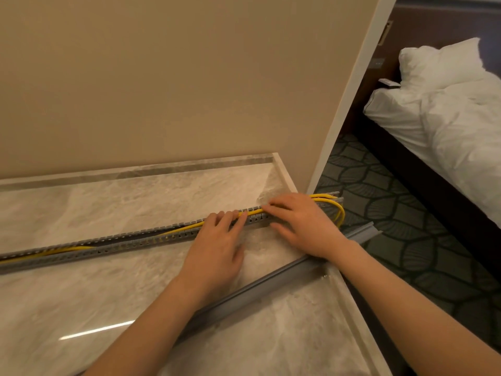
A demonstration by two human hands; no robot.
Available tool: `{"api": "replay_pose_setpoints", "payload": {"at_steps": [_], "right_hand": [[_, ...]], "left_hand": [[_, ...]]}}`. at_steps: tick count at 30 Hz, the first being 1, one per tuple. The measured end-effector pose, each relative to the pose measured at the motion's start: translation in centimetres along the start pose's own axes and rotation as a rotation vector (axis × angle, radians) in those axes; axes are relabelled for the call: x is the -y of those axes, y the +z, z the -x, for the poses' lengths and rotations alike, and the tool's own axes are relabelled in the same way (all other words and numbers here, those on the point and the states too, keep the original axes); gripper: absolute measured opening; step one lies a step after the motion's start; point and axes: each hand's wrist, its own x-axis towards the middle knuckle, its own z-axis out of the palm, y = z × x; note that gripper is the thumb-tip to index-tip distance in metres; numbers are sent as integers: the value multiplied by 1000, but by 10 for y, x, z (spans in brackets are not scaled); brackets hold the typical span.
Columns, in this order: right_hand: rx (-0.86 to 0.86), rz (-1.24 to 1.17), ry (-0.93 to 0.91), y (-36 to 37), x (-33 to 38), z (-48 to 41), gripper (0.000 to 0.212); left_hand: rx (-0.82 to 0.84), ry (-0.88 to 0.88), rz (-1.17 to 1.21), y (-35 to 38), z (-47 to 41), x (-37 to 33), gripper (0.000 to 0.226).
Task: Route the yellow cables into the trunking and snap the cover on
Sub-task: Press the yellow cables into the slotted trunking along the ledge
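A long grey slotted trunking lies across the marble counter, running from the left edge up to the counter's right end. Yellow cables lie along its channel and loop out past its right end. My left hand rests with straight fingers on the trunking and cables near the middle. My right hand presses flat fingers on the cables at the trunking's right part. The grey cover strip lies loose on the counter, diagonal, under both forearms, its far end sticking out over the carpet.
The marble counter has a raised back lip against a beige wall. Its right edge drops to patterned carpet. A bed with white bedding stands at the right.
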Motion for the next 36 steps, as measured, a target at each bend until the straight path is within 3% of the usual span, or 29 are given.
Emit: {"api": "replay_pose_setpoints", "payload": {"at_steps": [4,7,15,20,27,34,36], "right_hand": [[155,-18,-1,8,27,-13,59],[214,1,27,10,37,-19,62],[174,-36,75,20,49,-16,56],[209,-85,40,13,42,-25,50],[258,-7,-39,18,42,-13,62],[166,-379,74,0,36,-19,52],[143,-420,106,-12,29,-17,49]], "left_hand": [[-12,-32,121,-2,9,10,55],[-15,-71,10,-4,10,18,51],[-79,-133,75,-7,11,12,45],[-2,-162,154,-11,2,12,43],[44,-232,170,-14,2,14,37],[74,-211,56,-21,-9,7,39],[95,-225,44,-23,-12,1,27]]}}
